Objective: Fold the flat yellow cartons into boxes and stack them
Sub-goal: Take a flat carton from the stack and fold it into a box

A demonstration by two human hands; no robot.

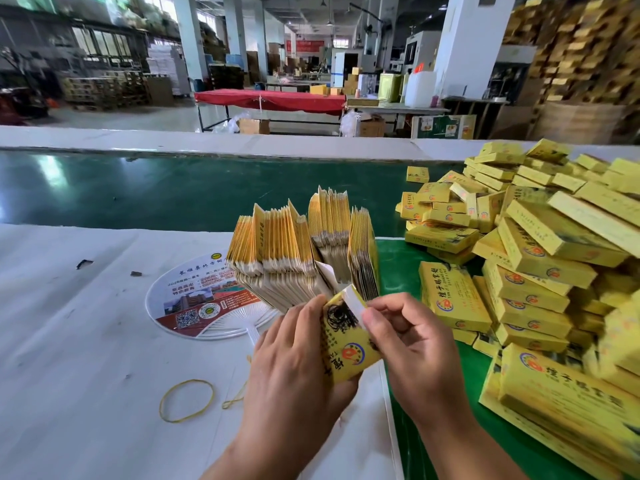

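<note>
Factory packing floor: green conveyor belt (138, 188), concrete pillars (185, 39), stacked wooden pallets (104, 90), heaped yellow boxes (540, 258).

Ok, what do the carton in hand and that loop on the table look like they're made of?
Carton: thin printed paperboard, apparently glossy yellow outside and plain white inside, judging by its creased white flap. Loop: likely a yellow rubber band, thin and lying limp on the white table covering.
</note>
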